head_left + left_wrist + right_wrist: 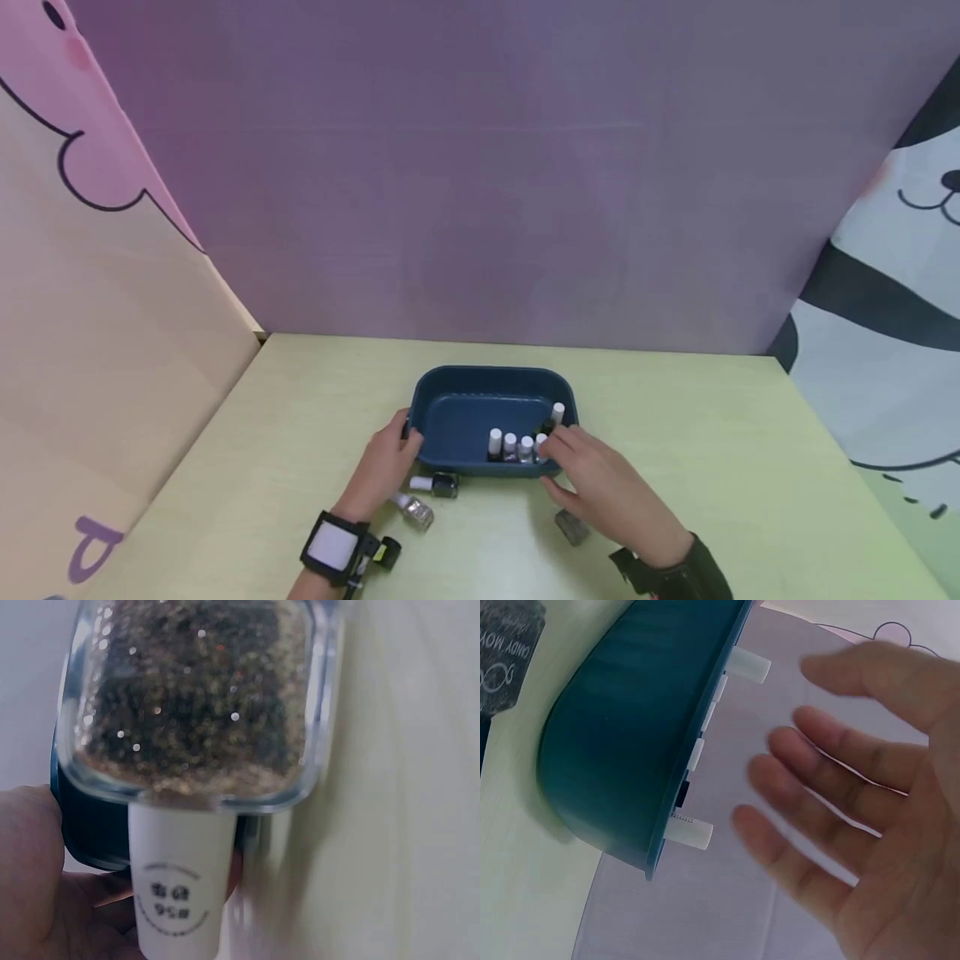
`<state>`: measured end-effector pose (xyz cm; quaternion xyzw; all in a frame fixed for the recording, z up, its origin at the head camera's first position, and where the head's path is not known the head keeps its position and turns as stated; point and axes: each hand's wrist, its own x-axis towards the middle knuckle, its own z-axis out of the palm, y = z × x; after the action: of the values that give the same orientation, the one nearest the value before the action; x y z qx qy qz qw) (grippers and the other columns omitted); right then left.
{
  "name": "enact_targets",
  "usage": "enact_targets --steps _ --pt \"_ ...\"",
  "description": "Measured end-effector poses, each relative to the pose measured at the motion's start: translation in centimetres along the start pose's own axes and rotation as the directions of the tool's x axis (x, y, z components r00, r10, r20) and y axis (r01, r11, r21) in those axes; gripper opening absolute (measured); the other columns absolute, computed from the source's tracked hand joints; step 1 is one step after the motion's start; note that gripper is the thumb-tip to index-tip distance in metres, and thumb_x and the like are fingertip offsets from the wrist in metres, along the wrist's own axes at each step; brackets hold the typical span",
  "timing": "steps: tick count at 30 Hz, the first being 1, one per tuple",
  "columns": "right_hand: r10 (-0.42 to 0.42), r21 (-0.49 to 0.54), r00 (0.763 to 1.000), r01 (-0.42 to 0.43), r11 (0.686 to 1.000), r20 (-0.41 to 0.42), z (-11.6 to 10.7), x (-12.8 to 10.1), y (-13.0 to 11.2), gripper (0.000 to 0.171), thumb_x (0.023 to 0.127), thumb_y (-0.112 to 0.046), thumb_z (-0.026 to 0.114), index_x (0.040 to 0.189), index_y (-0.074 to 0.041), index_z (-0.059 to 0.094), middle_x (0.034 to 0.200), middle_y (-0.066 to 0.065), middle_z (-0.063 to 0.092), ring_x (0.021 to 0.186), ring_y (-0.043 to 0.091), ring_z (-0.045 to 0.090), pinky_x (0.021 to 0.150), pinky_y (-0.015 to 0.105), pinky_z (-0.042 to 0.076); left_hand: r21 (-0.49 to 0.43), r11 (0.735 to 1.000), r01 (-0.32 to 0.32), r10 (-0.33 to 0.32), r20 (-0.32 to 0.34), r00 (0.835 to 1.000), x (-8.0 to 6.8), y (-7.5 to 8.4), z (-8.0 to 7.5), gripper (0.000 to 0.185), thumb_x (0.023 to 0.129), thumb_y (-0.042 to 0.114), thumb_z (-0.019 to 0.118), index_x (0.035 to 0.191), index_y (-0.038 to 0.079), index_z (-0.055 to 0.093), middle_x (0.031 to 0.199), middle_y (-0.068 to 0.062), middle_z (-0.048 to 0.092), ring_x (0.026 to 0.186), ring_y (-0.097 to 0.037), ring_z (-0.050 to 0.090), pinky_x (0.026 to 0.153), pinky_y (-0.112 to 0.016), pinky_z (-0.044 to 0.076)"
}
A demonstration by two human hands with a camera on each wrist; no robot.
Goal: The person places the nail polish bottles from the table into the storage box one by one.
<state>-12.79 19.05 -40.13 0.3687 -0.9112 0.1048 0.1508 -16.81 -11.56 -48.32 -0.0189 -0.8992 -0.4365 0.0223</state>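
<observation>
Your left hand (384, 467) rests against the left end of the blue tray (450, 392), low centre of the head view, its fingers curled about the rim and steadying it. Your right hand (592, 475) hovers at the tray's lower right corner with fingers loose and spread, holding nothing (the right wrist view confirms an empty palm beside the tray wall).

Five small bottles with white caps (517, 443) stand upright in a row along the near wall of the tray, toward its right end. Three bottles are outside it on the surface (712, 433): a dark bottle (438, 483) lying on its side just below the tray's left end, a glitter bottle (415, 510) lying below that near your left wrist, and a grey bottle (572, 527) below your right hand.

Judgement: the loading of the tray is in hand, well along but unfinished. The next move calls for your right hand to drop to the grey bottle, pinch it by the cap and stand it upright beside the row without knocking the others.
</observation>
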Motion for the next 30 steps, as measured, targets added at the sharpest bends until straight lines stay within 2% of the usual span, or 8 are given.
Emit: enact_targets --steps 5,9,15,19,27,30 --pt "0.058 0.063 0.989 -0.067 0.996 0.133 -0.1 -0.5 -0.2 0.024 0.079 -0.028 0.08 0.093 -0.017 0.064 0.089 -0.008 0.062 0.077 0.005 0.057 0.066 0.026 0.051 -0.007 1.0 0.002 -0.002 0.012 1.0 -0.2 0.1 0.2 0.044 0.103 0.022 0.046 0.144 0.008 0.046 0.106 -0.009 0.067 0.073 -0.013 0.055 0.064 -0.031 0.044" --pt "0.054 0.095 0.98 -0.073 0.993 0.192 -0.1 -1.0 -0.1 0.025 0.078 -0.031 0.08 0.09 -0.017 0.063 0.086 -0.009 0.06 0.07 0.001 0.051 0.061 0.024 0.047 -0.011 1.0 0.0 0.001 0.004 1.0 -0.2 0.2 0.3 0.044 0.103 0.022 0.047 0.144 0.008 0.047 0.1 -0.007 0.066 0.073 -0.013 0.055 0.065 -0.031 0.044" --pt "0.036 0.114 0.961 -0.07 0.991 0.275 -0.3 -1.3 0.1 0.029 0.073 -0.033 0.082 0.09 -0.015 0.066 0.087 -0.008 0.062 0.068 0.0 0.048 0.06 0.025 0.045 -0.018 1.0 0.007 -0.007 0.012 1.0 -0.2 0.3 0.2 0.044 0.103 0.022 0.047 0.144 0.008 0.047 0.092 -0.005 0.063 0.069 -0.013 0.053 0.062 -0.03 0.043" --pt "0.036 0.124 0.95 -0.077 0.989 0.31 -0.1 -1.3 0.1 0.027 0.073 -0.032 0.081 0.088 -0.016 0.066 0.085 -0.01 0.061 0.069 0.0 0.047 0.061 0.025 0.045 -0.011 1.0 0.005 -0.005 0.007 1.0 -0.2 0.3 0.1 0.044 0.102 0.022 0.047 0.144 0.008 0.047 0.097 -0.006 0.064 0.071 -0.013 0.054 0.063 -0.03 0.044" --pt "0.058 0.162 0.904 -0.139 0.977 0.424 0.2 -1.0 0.1 0.035 0.065 -0.033 0.087 0.087 -0.016 0.066 0.08 -0.012 0.056 0.067 0.002 0.044 0.059 0.025 0.042 -0.013 1.0 0.003 -0.003 0.011 1.0 -0.1 0.4 -0.1 0.045 0.103 0.022 0.047 0.145 0.008 0.046 0.11 -0.01 0.067 0.076 -0.014 0.056 0.065 -0.03 0.044" --pt "0.071 0.159 0.884 -0.162 0.974 0.462 0.5 -0.8 0.2 0.036 0.064 -0.034 0.089 0.086 -0.017 0.066 0.079 -0.013 0.055 0.067 0.003 0.043 0.06 0.025 0.042 -0.018 1.0 0.005 -0.005 0.013 1.0 0.0 0.3 -0.2 0.045 0.103 0.023 0.046 0.145 0.009 0.046 0.108 -0.009 0.066 0.076 -0.014 0.055 0.063 -0.03 0.044"
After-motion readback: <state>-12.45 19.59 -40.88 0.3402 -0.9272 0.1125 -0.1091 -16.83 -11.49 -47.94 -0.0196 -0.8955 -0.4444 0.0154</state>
